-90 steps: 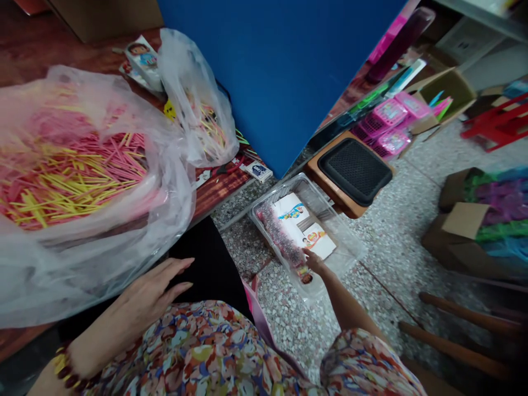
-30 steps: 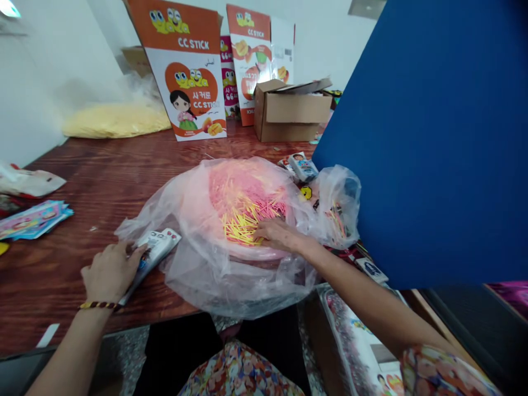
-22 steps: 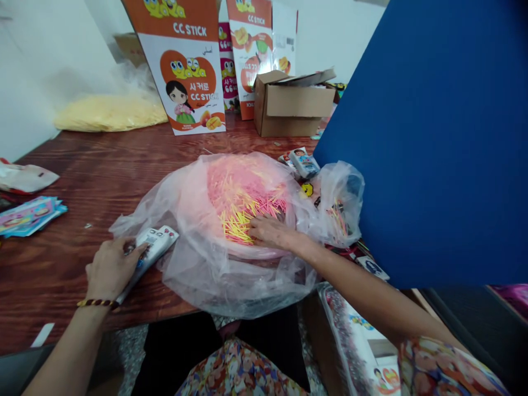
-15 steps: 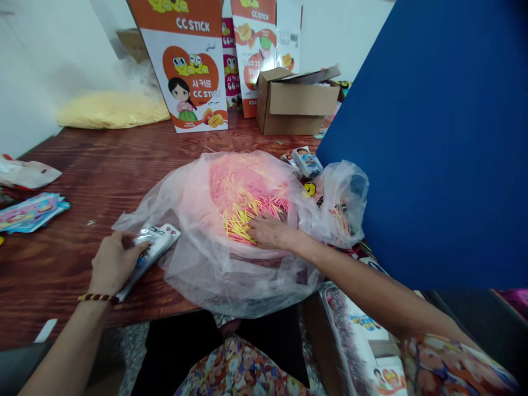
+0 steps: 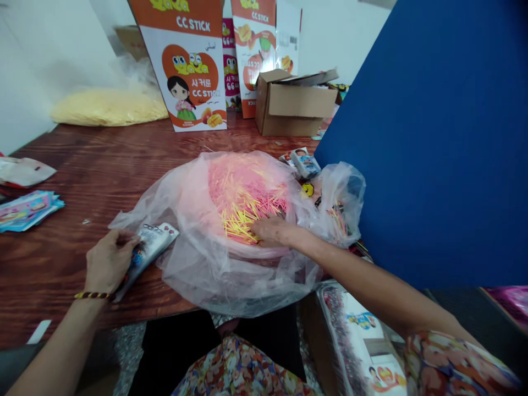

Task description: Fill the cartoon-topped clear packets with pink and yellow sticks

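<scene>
A clear plastic bag (image 5: 206,275) lies spread on the table, its mouth open around a heap of thin pink and yellow sticks (image 5: 241,214). Into the front right of this heap reaches my right hand (image 5: 272,230), palm down; its fingertips are sunk among the sticks, so their grip is hidden. At the bag's left side, my left hand (image 5: 108,261) has thumb and fingers closed on the edge of some flat, glossy white-and-silver printed packets (image 5: 154,242). How many packets lie there I cannot tell.
Blue printed packets (image 5: 28,209) lie at the left. Behind stand a CC Stick carton (image 5: 198,82), a brown cardboard box (image 5: 301,107) and a yellow-filled bag (image 5: 107,107). Small boxes (image 5: 305,163) and another plastic bag (image 5: 348,192) sit right. A blue panel (image 5: 437,154) bounds the right side.
My left thumb has drawn back from across the packets towards their edge. My right hand has shifted slightly among the sticks. The view has moved a little.
</scene>
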A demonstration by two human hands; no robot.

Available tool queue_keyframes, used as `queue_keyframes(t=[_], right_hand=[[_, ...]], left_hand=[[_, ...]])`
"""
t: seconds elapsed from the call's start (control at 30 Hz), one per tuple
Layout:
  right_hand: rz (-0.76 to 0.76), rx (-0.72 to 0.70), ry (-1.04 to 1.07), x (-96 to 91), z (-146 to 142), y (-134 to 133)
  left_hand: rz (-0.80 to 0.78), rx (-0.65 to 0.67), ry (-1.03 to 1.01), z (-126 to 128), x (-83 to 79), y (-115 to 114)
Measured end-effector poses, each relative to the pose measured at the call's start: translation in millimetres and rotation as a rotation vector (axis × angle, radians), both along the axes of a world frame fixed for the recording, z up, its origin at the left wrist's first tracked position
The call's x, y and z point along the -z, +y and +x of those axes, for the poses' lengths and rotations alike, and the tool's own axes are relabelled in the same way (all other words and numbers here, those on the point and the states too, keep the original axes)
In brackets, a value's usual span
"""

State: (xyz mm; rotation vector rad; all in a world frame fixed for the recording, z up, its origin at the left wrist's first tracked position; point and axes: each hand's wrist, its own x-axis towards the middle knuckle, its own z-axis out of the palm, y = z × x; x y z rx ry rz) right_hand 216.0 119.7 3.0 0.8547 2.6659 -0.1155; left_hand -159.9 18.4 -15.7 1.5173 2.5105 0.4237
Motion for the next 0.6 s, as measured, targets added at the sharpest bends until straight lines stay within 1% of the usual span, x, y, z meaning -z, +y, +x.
queue_keyframes(t=[0.07, 0.17, 0.27, 0.37, 0.43, 0.5, 0.53, 0.6], right_hand=[[0.029, -0.032, -0.018, 4.6, -4.8, -2.3], [0.048, -0.047, 0.019, 14.8, -5.4, -6.8], [0.033, -0.021, 0.077, 21.7, 0.8, -9.1], [0.017, 0.032, 0.093, 21.6, 8.6, -7.6], [0.011, 0.071, 0.112, 19.6, 13.6, -4.7], [-0.019, 0.119, 0.162, 18.5, 18.9, -0.9], [-0.050, 0.153, 0.200, 18.7, 21.9, 1.2], [-0.112, 0.232, 0.279, 21.3, 28.6, 5.2]], left_hand=[[0.029, 0.003, -0.001, -1.3, 1.4, -0.4], [0.065, -0.007, -0.005, -3.6, 3.1, -0.3], [0.069, -0.002, 0.019, -5.2, 3.1, -1.0], [0.123, -0.012, 0.064, -6.0, -0.2, -4.0], [0.191, -0.037, 0.074, -5.4, -5.5, -7.4], [0.285, -0.060, 0.039, -1.7, -14.5, -12.1], [0.344, -0.070, -0.004, 2.2, -20.6, -14.9], [0.471, -0.093, -0.156, 15.3, -35.7, -20.9]])
